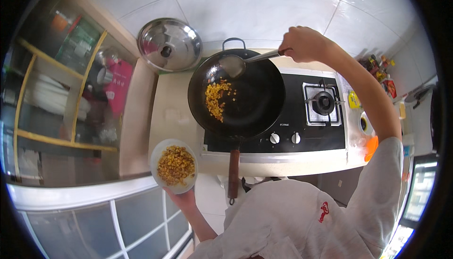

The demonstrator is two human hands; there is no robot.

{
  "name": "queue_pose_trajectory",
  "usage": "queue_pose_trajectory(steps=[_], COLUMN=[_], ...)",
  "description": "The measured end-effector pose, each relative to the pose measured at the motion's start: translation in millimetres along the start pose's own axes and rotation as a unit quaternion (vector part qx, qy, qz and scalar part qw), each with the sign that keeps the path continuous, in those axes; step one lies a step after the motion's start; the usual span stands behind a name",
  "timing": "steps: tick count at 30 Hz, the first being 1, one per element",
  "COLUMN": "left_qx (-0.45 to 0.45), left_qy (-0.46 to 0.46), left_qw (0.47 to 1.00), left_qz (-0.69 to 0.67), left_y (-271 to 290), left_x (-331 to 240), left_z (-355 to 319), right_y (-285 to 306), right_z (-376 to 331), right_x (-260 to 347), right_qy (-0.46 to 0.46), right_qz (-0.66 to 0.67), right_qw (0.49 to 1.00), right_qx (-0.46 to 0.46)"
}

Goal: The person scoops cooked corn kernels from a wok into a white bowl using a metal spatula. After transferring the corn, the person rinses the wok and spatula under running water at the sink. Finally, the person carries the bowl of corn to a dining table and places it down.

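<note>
My right hand (304, 44) is closed round the handle of a metal wok spatula (233, 66), its blade low inside the far left part of a black wok (259, 98). Just below the blade, a patch of yellow corn-like kernels (215, 101) with darker bits lies on the left side of the wok. Left of the wok's wooden handle (233, 174), my left hand (179, 199) holds a white plate (180, 189) from beneath; most of its fingers are hidden under it. A heap of the same yellow and brown food (175, 165) covers the plate's middle.
A gas hob (278, 141) carries the wok on its left; its right burner (323, 102) is uncovered. A steel lid (170, 46) leans against the tiled wall. Bottles and packets (380, 70) stand at the right. A shelf cabinet (71, 93) borders the counter at left.
</note>
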State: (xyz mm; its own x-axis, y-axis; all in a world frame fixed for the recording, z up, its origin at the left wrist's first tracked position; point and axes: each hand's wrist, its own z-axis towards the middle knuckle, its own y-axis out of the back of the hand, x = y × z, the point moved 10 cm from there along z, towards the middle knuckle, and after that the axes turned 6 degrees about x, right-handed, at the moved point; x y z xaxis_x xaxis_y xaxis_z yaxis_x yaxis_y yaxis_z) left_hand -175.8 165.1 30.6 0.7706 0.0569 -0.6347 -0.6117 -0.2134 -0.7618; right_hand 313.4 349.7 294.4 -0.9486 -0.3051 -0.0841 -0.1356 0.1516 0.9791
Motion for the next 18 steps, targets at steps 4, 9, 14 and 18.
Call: queue_pose_trajectory(steps=[4,9,14,18], left_qx=[0.000,-0.001,-0.004,-0.032], left_qy=[-0.030,-0.063,-0.097,-0.110], left_qw=[0.999,0.998,0.995,0.993], left_qz=[-0.017,-0.006,0.001,-0.021], left_y=[-12.1,-22.3,-13.7,-4.0], left_x=[18.5,19.2,6.2,-2.5], left_z=[-31.0,-51.0,-53.3,-61.6], right_y=[23.9,47.7,57.9,46.9], right_z=[30.2,60.1,72.5,75.6], right_x=[5.7,40.9,10.1,-34.6], right_qy=[0.104,0.130,0.115,0.105], right_qz=[-0.008,-0.085,-0.099,-0.084], right_qw=[0.995,0.987,0.987,0.990], right_qx=[-0.011,0.044,0.051,0.049])
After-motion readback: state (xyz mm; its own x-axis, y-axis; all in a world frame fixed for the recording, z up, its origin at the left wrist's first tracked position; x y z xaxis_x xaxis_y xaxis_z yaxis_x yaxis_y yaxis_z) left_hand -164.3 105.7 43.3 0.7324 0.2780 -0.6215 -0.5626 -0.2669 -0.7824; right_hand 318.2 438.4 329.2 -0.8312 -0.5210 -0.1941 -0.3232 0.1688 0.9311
